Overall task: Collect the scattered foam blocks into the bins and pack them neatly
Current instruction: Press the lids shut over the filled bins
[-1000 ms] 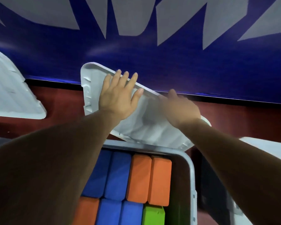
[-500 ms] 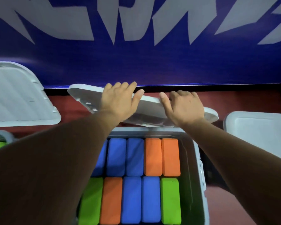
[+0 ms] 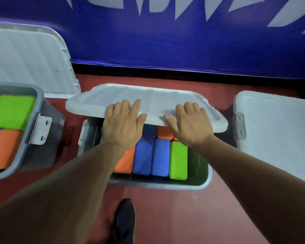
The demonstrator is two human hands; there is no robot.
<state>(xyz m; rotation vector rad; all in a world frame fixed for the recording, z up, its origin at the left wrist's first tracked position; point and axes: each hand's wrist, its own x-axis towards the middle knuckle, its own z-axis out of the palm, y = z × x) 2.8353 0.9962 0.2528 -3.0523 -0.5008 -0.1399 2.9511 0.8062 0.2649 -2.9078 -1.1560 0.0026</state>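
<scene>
Lid (image 3: 148, 101): pale grey with a shallow raised rim, lying over the far half of the middle bin (image 3: 165, 186). The near half is uncovered. The lid's long axis runs left to right, as the bin's does, but slightly skewed, with its right end nearer the person than its left. The near edge appears raised above the blocks. The far edge's seating is hidden, so I cannot tell whether it rests on the rim.

Left hand (image 3: 123, 125) and right hand (image 3: 190, 125) lie flat on the lid's near edge, one either side of its middle and about equally near. Fingers are straight, a little spread, pointing away from the person. Thumbs lie inward along the edge; I cannot tell whether either hooks beneath. The palms rest or press, with no curled grip.

Foam blocks (image 3: 160, 155) in the open half: orange, two blue, green, side by side, long axes running away from the person, tops level. Packing here looks done.

Judgement: this is the closing step. The lid must come toward the person and drop square. Unless the skew is corrected, a corner may ride up on the rim.
</scene>
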